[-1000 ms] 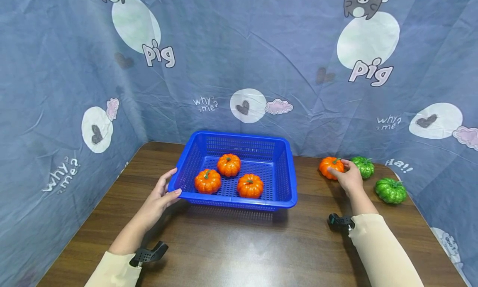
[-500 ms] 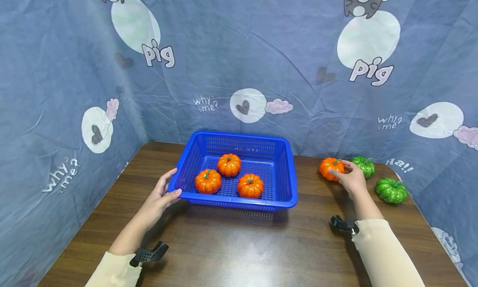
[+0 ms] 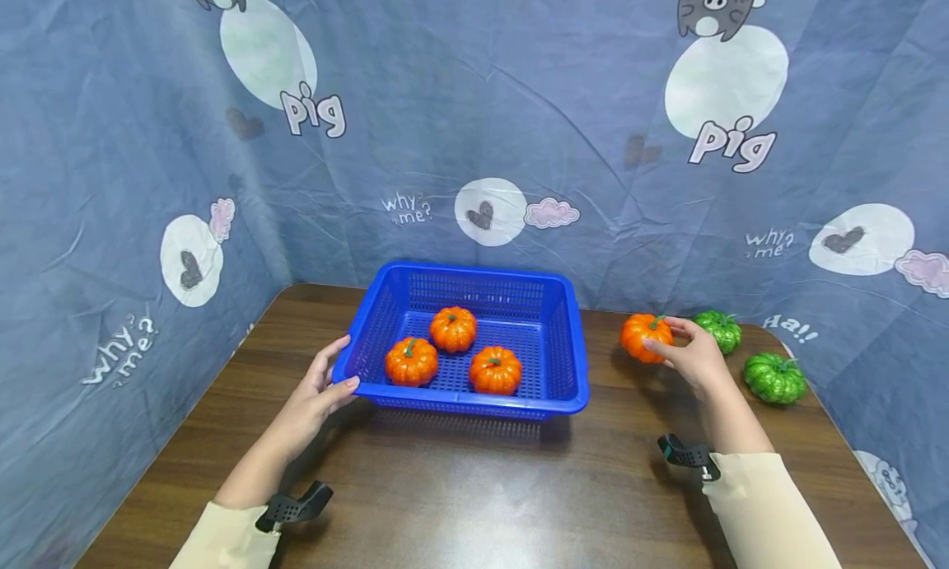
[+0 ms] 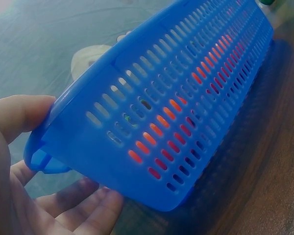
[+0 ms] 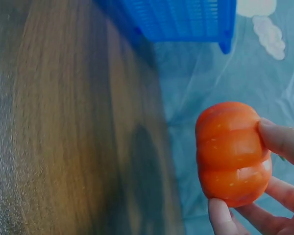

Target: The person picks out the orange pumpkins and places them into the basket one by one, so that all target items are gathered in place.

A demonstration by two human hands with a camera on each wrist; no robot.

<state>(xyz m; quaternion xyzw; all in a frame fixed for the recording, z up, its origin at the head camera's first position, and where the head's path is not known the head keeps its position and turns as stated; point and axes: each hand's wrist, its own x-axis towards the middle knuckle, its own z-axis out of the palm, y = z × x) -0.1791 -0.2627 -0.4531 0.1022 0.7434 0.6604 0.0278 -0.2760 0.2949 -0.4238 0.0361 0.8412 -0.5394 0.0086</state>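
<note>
A small orange pumpkin (image 3: 642,338) is pinched between the thumb and fingers of my right hand (image 3: 697,356). In the right wrist view this pumpkin (image 5: 230,154) hangs above the table, its shadow on the wood. My left hand (image 3: 315,392) grips the left front corner of a blue plastic basket (image 3: 474,400). The left wrist view has the thumb on the rim and the fingers under the basket wall (image 4: 152,142). Inside the basket sit three orange pumpkins: one at the back (image 3: 453,329), a left one (image 3: 411,361) and a right one (image 3: 496,370).
Two green pumpkins stand on the table's right side, one farther back (image 3: 719,332) and one nearer (image 3: 774,379). The brown wooden table (image 3: 460,487) meets a printed blue cloth (image 3: 415,141) behind and at both sides.
The right hand has lifted the orange pumpkin off the table and moved it slightly left, away from the green ones. My left hand has stayed on the basket corner.
</note>
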